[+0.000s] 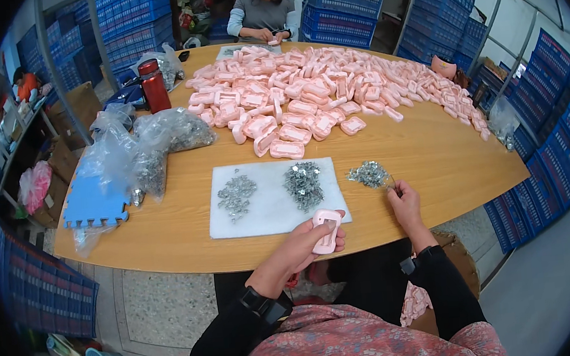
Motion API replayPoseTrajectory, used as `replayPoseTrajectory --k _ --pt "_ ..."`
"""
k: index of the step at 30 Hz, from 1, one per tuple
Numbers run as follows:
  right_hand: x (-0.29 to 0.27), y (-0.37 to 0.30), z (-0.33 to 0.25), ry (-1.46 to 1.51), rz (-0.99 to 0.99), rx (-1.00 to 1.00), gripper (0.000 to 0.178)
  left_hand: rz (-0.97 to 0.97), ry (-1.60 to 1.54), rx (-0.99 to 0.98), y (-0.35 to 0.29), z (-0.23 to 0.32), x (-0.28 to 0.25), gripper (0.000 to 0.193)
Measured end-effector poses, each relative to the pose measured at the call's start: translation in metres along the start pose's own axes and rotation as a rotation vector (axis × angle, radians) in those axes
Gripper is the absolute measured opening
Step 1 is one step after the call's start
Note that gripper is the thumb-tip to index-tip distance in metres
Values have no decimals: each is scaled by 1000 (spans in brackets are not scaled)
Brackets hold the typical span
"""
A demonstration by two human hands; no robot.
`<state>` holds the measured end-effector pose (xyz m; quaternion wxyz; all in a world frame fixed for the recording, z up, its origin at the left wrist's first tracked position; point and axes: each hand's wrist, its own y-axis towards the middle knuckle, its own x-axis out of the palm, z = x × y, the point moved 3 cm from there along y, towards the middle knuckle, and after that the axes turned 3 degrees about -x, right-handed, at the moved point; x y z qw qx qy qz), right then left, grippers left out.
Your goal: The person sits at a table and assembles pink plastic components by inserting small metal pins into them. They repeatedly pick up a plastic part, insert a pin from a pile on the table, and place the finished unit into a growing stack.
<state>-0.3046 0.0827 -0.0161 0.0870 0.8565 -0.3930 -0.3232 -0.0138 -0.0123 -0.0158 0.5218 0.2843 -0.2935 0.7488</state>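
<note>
My left hand (301, 244) is closed around a pink plastic casing (327, 231), held just over the table's near edge with its recessed face up and the thumb across it. Over to the right, my right hand (406, 202) has its fingers pinched together beside a small pile of shiny metal pieces (367, 174). Something thin and dark shows at those fingertips, too small to name. Between my hands and the far heap lies a white mat (272, 206). It bears a heap of small metal parts (303, 184) and, left of that, a flatter scatter of pale small pieces (237, 196).
A large heap of pink casings (305, 98) covers the far table (433, 165). Plastic bags of metal parts (172, 130), a red flask (153, 86) and a blue foam mat (95, 200) stand at left. Another person (263, 17) sits opposite. Blue crates (132, 22) are stacked around.
</note>
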Motion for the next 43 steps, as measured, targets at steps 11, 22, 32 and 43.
replayPoseTrajectory --k 11,22,32,43 --pt "0 -3 12 23 -89 -11 7 7 -6 55 0 -6 -3 30" --pt "11 1 -1 11 -162 -76 4 -11 27 79 -1 -2 -9 34" --pt "10 -6 -5 -129 -101 8 5 -121 187 138 0 -12 -6 30" --pt "15 2 5 -320 -77 14 11 -197 250 78 3 -9 -17 47"
